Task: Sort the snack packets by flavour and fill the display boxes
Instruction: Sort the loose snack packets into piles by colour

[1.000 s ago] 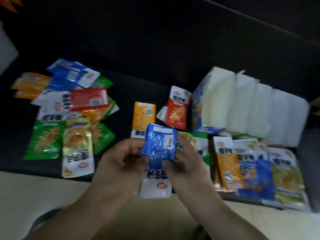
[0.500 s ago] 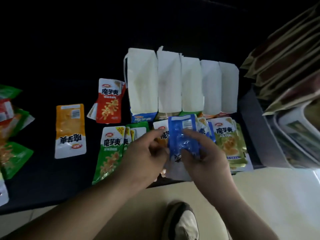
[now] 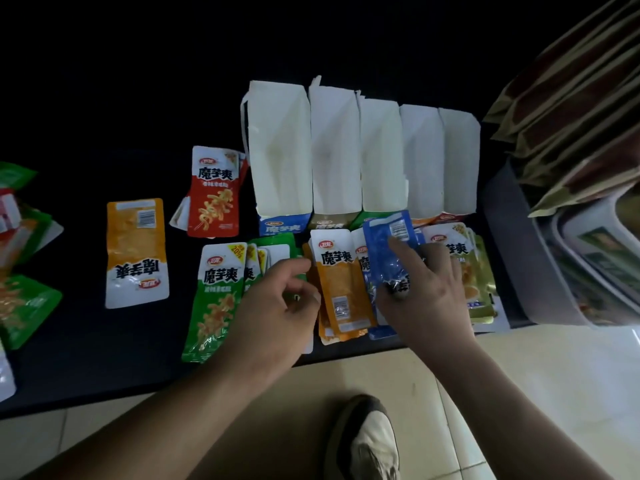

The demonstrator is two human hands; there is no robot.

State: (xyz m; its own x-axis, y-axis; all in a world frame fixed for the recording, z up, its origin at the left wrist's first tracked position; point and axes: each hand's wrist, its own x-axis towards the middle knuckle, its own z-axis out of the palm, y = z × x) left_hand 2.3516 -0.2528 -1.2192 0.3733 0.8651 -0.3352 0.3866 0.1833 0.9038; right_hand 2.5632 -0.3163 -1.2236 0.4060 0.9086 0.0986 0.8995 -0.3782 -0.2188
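Left hand (image 3: 277,306) has let go of the blue packet (image 3: 384,244) it shared with the right half a second ago. It now hovers with fingers loosely curled, holding nothing, over the gap between the green stack (image 3: 214,299) and the orange stack (image 3: 341,292). Right hand (image 3: 429,299) alone grips the packet, index finger straight along its back and thumb at its lower end. The packet sits lower and further right than before, back side up with the barcode showing, over the blue stack (image 3: 381,332) and just in front of the display boxes (image 3: 346,150).

Counts:
- Display boxes: five, in one row, touching side to side.
- Sorted stacks in front of them: four, namely green, orange, blue and a gold stack (image 3: 481,271).
- One red packet (image 3: 214,195) left of the boxes, with white edges showing beneath it.
- One lone orange packet (image 3: 136,251) lying upside down, well apart from the stacks.
- A loose heap (image 3: 24,306) of green and red packets at the left edge; its number cannot be told.

Materials:
- Packets are flat, glossy film rectangles with a white band carrying dark characters.
- Boxes are card, with tall white flaps raised and coloured printed fronts.
- The table (image 3: 86,341) is matt black.
- The floor (image 3: 519,393) is pale tile, with one shoe (image 3: 374,441) on it.
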